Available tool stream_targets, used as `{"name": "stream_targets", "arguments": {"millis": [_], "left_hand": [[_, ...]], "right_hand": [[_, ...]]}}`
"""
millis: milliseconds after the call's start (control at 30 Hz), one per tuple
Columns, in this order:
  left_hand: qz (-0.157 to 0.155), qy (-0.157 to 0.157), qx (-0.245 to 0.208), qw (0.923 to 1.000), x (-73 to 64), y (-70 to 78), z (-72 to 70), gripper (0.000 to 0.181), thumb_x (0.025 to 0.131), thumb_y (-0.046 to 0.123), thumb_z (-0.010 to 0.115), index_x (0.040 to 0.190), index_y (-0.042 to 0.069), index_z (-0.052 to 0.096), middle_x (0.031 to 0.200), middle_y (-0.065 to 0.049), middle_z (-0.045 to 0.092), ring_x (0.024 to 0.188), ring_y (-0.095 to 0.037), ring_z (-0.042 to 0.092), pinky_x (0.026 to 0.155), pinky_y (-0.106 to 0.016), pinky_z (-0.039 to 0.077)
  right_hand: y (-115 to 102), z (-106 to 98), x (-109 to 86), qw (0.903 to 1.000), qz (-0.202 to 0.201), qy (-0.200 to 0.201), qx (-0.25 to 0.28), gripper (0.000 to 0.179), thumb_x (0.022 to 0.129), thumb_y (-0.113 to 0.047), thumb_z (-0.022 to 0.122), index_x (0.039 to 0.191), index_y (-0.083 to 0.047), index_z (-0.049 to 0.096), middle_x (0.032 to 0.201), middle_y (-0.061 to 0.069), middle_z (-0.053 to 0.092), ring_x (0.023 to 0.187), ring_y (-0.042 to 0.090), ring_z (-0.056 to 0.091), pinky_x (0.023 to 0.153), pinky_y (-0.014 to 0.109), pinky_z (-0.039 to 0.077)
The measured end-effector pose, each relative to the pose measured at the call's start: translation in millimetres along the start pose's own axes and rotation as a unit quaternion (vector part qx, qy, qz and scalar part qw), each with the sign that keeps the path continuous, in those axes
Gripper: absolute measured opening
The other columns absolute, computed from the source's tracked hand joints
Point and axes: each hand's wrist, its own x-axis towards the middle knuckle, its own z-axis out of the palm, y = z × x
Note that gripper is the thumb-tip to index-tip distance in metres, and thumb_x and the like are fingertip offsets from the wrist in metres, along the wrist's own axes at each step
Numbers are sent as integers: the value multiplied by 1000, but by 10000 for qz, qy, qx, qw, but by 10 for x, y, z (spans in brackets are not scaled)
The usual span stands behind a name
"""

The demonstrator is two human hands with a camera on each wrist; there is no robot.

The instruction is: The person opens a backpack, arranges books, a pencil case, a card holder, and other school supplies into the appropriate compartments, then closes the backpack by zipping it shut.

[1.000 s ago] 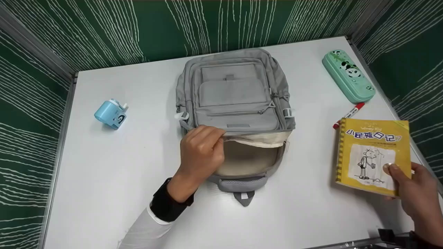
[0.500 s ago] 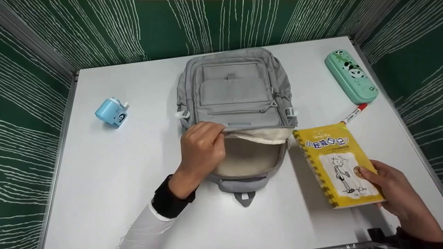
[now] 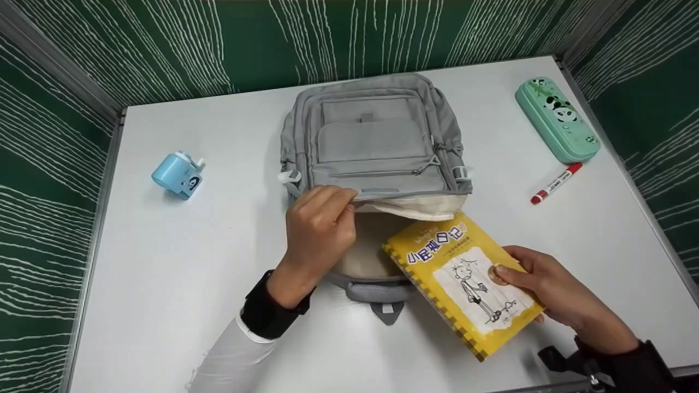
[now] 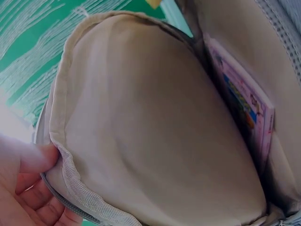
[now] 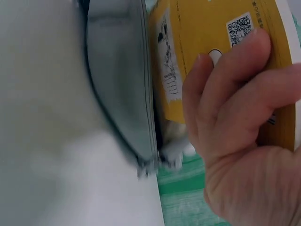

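A grey backpack (image 3: 377, 142) lies on the table, its main compartment unzipped toward me. My left hand (image 3: 319, 237) pinches the edge of the opening and holds the flap up; the left wrist view shows its thumb on the cream lining (image 4: 141, 117). Inside the bag, a pink book (image 4: 249, 101) leans against the far wall in that view. My right hand (image 3: 551, 289) grips a yellow paperback book (image 3: 464, 278), thumb on the cover and fingers spread across the back. The book's top corner is at the mouth of the bag, under the raised flap's right side.
A blue pencil sharpener (image 3: 178, 174) stands at the left of the white table (image 3: 180, 295). At the right lie a green panda pencil case (image 3: 558, 120) and a red-and-white marker (image 3: 556, 184). Green walls with white streaks (image 3: 349, 38) border the table.
My right hand has carried the yellow book leftward from the table's right side to the bag's opening, turning it on the way. The left hand still holds the flap, raised slightly.
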Motion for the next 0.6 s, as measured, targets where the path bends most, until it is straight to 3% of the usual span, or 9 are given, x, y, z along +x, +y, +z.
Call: {"name": "stream_targets", "arguments": {"millis": [233,367,600], "left_hand": [[30,-26,-4,10000,-17,24,-17,24,72,-18,65,84,-1,77,77,-10,73,69,-24,69,67,-35,59],[137,-69,16,9999,-44,45,-28,24,72,-17,65,84,0,78,77,-9,73,69,-24,69,67,-36,59],[255,-91,4,9996,-103,68,-52,25,75,-16,65,86,2,79,80,-7,74,71,-23,69,66,-36,56]], "right_hand": [[-113,288,386,9985,-467,-209,199,53,110,-24,54,143,12,33,103,18,73,73,21,74,41,22,44],[-137,414,629,9972,-597,82,450,48,110,-25,54,140,7,37,100,14,74,73,20,75,40,23,45],[-226,621,975,9879,-700,899,1053,21,112,-17,47,130,-6,51,93,10,69,65,15,67,39,22,44]]}}
